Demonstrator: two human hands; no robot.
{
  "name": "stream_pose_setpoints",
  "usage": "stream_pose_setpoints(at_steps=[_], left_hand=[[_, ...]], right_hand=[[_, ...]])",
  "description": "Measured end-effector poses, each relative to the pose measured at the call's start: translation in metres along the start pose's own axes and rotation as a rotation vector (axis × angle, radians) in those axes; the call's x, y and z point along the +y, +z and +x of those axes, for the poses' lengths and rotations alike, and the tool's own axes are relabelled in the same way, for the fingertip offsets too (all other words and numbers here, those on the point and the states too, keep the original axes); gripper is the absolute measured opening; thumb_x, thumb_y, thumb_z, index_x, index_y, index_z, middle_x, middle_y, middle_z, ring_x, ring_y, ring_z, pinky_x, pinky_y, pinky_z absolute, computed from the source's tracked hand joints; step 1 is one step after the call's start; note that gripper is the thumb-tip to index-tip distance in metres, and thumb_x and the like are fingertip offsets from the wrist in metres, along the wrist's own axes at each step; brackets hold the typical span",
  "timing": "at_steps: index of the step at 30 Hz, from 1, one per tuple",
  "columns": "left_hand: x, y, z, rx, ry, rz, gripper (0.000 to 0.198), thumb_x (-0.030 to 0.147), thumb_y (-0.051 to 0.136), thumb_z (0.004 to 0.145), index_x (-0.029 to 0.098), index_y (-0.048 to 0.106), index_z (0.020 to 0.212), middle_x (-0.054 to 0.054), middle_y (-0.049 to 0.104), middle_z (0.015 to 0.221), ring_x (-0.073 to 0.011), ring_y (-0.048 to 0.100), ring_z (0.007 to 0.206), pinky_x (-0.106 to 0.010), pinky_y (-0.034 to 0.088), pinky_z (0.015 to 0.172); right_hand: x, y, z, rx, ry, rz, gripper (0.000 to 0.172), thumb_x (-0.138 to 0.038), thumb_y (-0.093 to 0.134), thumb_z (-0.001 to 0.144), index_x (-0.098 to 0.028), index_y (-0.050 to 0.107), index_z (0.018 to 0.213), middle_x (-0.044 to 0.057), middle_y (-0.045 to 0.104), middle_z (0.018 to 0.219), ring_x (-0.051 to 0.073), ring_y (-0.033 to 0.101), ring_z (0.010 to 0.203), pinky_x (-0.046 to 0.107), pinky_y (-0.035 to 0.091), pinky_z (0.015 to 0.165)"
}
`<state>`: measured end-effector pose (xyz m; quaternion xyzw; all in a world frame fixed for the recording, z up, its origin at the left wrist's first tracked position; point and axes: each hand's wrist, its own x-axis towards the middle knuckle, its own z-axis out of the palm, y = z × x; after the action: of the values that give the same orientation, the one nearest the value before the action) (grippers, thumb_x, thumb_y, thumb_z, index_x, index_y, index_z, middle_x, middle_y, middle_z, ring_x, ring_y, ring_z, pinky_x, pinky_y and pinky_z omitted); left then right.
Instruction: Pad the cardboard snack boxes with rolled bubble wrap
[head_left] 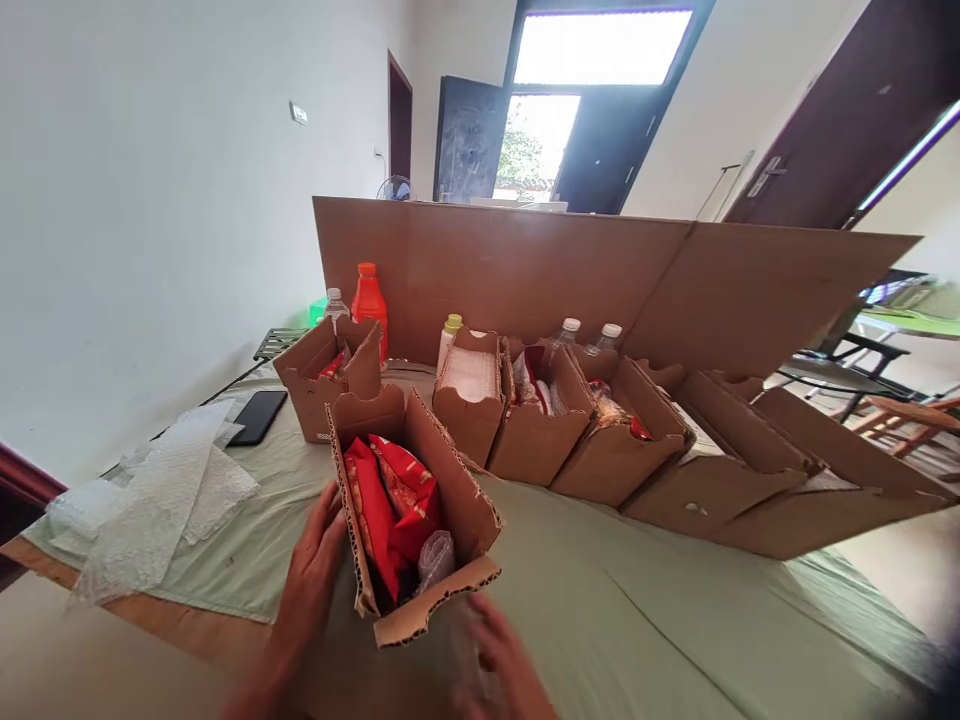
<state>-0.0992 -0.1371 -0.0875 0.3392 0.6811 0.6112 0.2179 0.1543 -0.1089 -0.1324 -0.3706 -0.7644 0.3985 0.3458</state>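
In front of me stands an open cardboard box [465, 490] with rough-cut edges. Shiny red packets [390, 500] lie inside it, along with a small roll of bubble wrap [436, 560]. My left hand [319, 560] presses against the box's left wall, its fingers close together and partly hidden behind the edge. Just below the box's front right corner is my right hand [506, 655]. It is smeared by motion, and a blurred, see-through patch beside its fingers cannot be made out.
Further cardboard boxes [536, 455] form a row along the right, holding packets. Another box [311, 395] sits behind left. Bottles [369, 300] stand before a tall cardboard panel [525, 265]. Bubble wrap sheets [165, 490] and a black phone [259, 417] lie on the green cloth [600, 600].
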Motion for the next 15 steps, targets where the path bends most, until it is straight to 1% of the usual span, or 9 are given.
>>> stream_pose_setpoints(at_steps=[2, 3, 5, 7, 9, 10, 11, 13, 15], left_hand=[[-0.007, -0.001, -0.026, -0.063, 0.061, -0.012, 0.063, 0.057, 0.039, 0.099, 0.026, 0.044, 0.154, -0.007, 0.051, 0.156, -0.0308, 0.049, 0.143, -0.045, 0.049, 0.113], [-0.012, -0.001, -0.040, -0.102, 0.111, -0.020, 0.064, 0.058, 0.039, 0.099, 0.027, 0.042, 0.155, -0.006, 0.050, 0.157, -0.0316, 0.048, 0.143, -0.046, 0.049, 0.113], [-0.025, -0.001, -0.063, -0.152, 0.229, 0.001, 0.072, 0.062, 0.044, 0.096, 0.027, 0.037, 0.158, -0.008, 0.046, 0.160, -0.0360, 0.046, 0.145, -0.052, 0.046, 0.114], [-0.036, -0.001, -0.072, -0.164, 0.313, 0.117, 0.078, 0.059, 0.057, 0.091, 0.027, 0.036, 0.158, -0.010, 0.043, 0.161, -0.0395, 0.043, 0.146, -0.057, 0.043, 0.116], [-0.043, -0.002, -0.068, -0.184, 0.346, 0.265, 0.080, 0.047, 0.066, 0.087, 0.026, 0.035, 0.158, -0.013, 0.045, 0.159, -0.0395, 0.046, 0.144, -0.058, 0.044, 0.114], [-0.043, -0.003, -0.061, -0.196, 0.347, 0.318, 0.080, 0.041, 0.068, 0.086, 0.025, 0.036, 0.158, -0.015, 0.049, 0.156, -0.0387, 0.049, 0.142, -0.056, 0.047, 0.112], [-0.043, -0.004, -0.053, -0.205, 0.344, 0.351, 0.077, 0.036, 0.067, 0.085, 0.023, 0.039, 0.156, -0.016, 0.054, 0.152, -0.0374, 0.053, 0.138, -0.054, 0.050, 0.110], [-0.038, -0.007, -0.036, -0.204, 0.335, 0.358, 0.068, 0.030, 0.065, 0.083, 0.019, 0.049, 0.148, -0.018, 0.066, 0.138, -0.0346, 0.063, 0.127, -0.049, 0.054, 0.104], [-0.031, -0.009, -0.022, -0.181, 0.301, 0.325, 0.051, 0.029, 0.059, 0.083, 0.019, 0.061, 0.133, -0.015, 0.075, 0.117, -0.0303, 0.072, 0.108, -0.044, 0.060, 0.094]], right_hand=[[0.005, -0.018, 0.013, 0.035, 0.004, -0.051, 0.050, -0.034, 0.059, 0.094, -0.025, 0.056, 0.143, 0.015, 0.060, 0.140, 0.029, 0.068, 0.112, 0.036, 0.060, 0.082], [0.008, -0.024, 0.020, 0.013, 0.012, -0.072, 0.051, -0.033, 0.058, 0.094, -0.023, 0.054, 0.144, 0.016, 0.064, 0.134, 0.027, 0.070, 0.104, 0.033, 0.060, 0.077], [0.012, -0.028, 0.035, -0.067, 0.004, -0.090, 0.044, -0.032, 0.060, 0.091, -0.021, 0.061, 0.134, 0.012, 0.072, 0.113, 0.025, 0.072, 0.089, 0.032, 0.060, 0.071], [0.014, -0.020, 0.048, -0.128, -0.016, -0.060, 0.031, -0.031, 0.060, 0.087, -0.021, 0.068, 0.116, 0.009, 0.074, 0.096, 0.025, 0.071, 0.081, 0.034, 0.060, 0.072], [0.013, -0.009, 0.058, -0.125, -0.024, -0.014, 0.025, -0.030, 0.058, 0.085, -0.020, 0.069, 0.105, 0.008, 0.074, 0.088, 0.027, 0.071, 0.080, 0.036, 0.060, 0.074], [0.011, -0.004, 0.062, -0.115, -0.015, 0.006, 0.026, -0.030, 0.057, 0.084, -0.020, 0.068, 0.105, 0.008, 0.073, 0.088, 0.027, 0.071, 0.080, 0.038, 0.060, 0.075], [0.008, 0.000, 0.064, -0.112, 0.000, 0.025, 0.027, -0.030, 0.056, 0.084, -0.020, 0.067, 0.107, 0.008, 0.073, 0.089, 0.027, 0.071, 0.082, 0.038, 0.060, 0.076], [0.001, 0.005, 0.068, -0.137, 0.024, 0.052, 0.031, -0.028, 0.055, 0.083, -0.020, 0.065, 0.112, 0.008, 0.073, 0.093, 0.027, 0.070, 0.086, 0.039, 0.059, 0.081], [-0.007, 0.008, 0.070, -0.184, 0.032, 0.073, 0.042, -0.026, 0.056, 0.081, -0.020, 0.062, 0.122, 0.008, 0.072, 0.101, 0.027, 0.070, 0.092, 0.039, 0.058, 0.086]])
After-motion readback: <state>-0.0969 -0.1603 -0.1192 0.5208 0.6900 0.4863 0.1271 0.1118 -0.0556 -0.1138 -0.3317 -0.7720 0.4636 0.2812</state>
